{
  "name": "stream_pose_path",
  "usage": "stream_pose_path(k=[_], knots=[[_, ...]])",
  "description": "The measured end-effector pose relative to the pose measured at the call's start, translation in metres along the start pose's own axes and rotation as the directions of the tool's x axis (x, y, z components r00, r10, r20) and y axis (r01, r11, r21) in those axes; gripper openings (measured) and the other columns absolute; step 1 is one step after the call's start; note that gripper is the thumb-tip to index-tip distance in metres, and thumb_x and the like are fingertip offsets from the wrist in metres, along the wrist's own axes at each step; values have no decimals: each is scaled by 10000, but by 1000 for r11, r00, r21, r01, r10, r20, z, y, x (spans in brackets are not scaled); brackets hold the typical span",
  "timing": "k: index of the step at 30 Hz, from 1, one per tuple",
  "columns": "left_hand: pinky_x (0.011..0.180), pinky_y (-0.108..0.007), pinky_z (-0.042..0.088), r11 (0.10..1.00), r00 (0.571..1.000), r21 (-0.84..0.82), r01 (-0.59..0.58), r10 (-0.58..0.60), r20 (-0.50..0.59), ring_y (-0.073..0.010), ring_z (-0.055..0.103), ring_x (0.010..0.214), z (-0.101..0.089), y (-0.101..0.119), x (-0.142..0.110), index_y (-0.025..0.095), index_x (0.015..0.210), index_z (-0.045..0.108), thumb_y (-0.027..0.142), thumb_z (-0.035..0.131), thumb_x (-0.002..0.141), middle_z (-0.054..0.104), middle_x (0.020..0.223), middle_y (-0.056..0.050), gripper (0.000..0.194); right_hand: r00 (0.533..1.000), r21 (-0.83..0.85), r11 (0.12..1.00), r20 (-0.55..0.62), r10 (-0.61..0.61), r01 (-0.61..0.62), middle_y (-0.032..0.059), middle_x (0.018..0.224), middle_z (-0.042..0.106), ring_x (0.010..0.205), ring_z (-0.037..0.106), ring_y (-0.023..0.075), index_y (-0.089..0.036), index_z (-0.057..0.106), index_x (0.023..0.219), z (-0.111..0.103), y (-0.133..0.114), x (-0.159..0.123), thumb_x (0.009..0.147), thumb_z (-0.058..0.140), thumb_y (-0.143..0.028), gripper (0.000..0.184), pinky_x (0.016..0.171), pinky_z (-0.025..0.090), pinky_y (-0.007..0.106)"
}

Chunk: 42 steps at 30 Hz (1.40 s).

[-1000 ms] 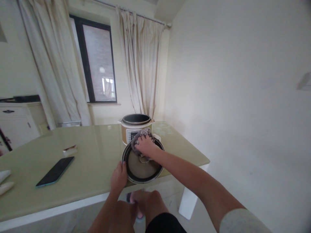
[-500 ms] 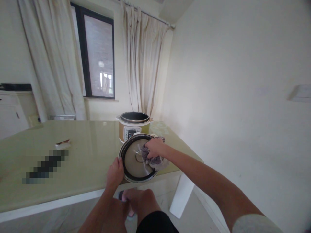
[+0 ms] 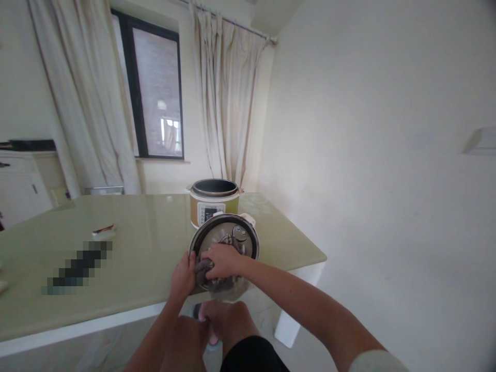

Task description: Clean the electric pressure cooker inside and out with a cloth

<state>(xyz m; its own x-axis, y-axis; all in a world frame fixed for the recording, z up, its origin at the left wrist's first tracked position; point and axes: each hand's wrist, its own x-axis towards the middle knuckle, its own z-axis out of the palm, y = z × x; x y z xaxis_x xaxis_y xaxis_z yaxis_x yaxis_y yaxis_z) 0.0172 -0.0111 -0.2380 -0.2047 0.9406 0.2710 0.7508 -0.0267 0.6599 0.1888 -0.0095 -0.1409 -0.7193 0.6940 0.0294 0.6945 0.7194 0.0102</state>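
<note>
My left hand [image 3: 183,275] grips the left rim of a round pressure cooker lid [image 3: 214,231], which is tilted so its metal underside faces me. A grey patterned cloth [image 3: 228,285] is bunched under my right hand [image 3: 221,260], whose fingers are closed on it against the lower left of the lid's inside. Part of the cloth hangs past the lid's lower rim. Near the top right of the underside shows a round metal valve fitting [image 3: 239,232]. Directly behind the lid stands the electric pressure cooker [image 3: 214,199], its top uncovered and its dark inner pot visible.
The green-topped table [image 3: 135,268] has its near edge just before my knees. A small white packet [image 3: 103,232] and a blurred-out dark object [image 3: 79,266] lie at the left. A plain wall [image 3: 380,155] rises on the right; curtains [image 3: 228,98] hang behind.
My right hand has moved the cloth from the lid's right side to its lower left, uncovering the valve fitting. My left hand keeps its hold on the rim.
</note>
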Motion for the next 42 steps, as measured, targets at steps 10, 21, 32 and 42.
stream_pose_path(k=[10,21,32,42], knots=[[793,-375,521,998,999,-53,21,-20,32,-294,736,926,-3,1,0,217,957,610,378,254,1082,757,953,-138,410,852,9,939,-418,316,-344,143,1421,544,1240,544,325,-275,611,1370,-7,21,31,979,587,-437,423,1052,446,511],[877,-404,523,991,998,-121,56,-55,13,-315,727,991,-1,2,2,173,960,647,400,258,1064,764,1012,-181,463,988,32,996,129,-89,85,62,1098,766,1009,723,301,-277,723,1226,-11,25,2,786,793,-513,504,806,552,356],[924,-425,529,987,999,-156,29,-25,30,-331,725,1065,1,-5,0,180,999,674,432,250,1053,775,1036,-189,496,857,-159,923,-451,247,-350,169,1246,636,1111,627,337,-230,654,1268,-20,32,30,909,697,-428,412,932,516,474],[927,-431,539,979,999,-199,33,-38,-22,-316,723,995,2,-7,0,183,937,663,496,178,1027,766,1003,-193,585,996,89,992,-17,-87,88,52,1038,745,955,701,270,-242,732,1113,3,17,17,811,744,-536,422,798,527,341]])
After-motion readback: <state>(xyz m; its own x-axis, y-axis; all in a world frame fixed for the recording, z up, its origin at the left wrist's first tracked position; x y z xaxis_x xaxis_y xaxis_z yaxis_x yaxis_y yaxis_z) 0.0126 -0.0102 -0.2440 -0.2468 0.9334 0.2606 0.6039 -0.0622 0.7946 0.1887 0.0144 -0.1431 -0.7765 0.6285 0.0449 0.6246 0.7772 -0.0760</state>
